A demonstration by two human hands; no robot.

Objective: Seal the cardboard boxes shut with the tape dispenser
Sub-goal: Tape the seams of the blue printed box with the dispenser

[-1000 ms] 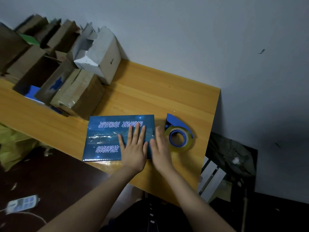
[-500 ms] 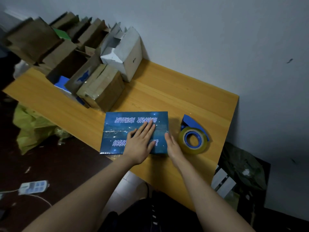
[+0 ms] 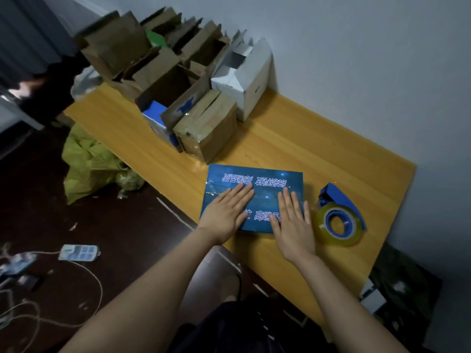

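Two hands press flat on the blue box [image 3: 267, 197] at the near edge of the desk [image 3: 305, 149], the left hand [image 3: 225, 215] and right hand [image 3: 293, 225] each with fingers [image 3: 242, 193] straight and close together, seemingly smoothing clear tape along its seam, while the tape dispenser [image 3: 339, 220] sits unheld just beside the right hand.

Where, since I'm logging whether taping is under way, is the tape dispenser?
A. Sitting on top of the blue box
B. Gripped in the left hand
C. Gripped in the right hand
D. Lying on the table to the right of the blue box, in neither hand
D: the tape dispenser lies on the table to the right of the blue box, while the left hand and right hand rest with straight fingers on the box.
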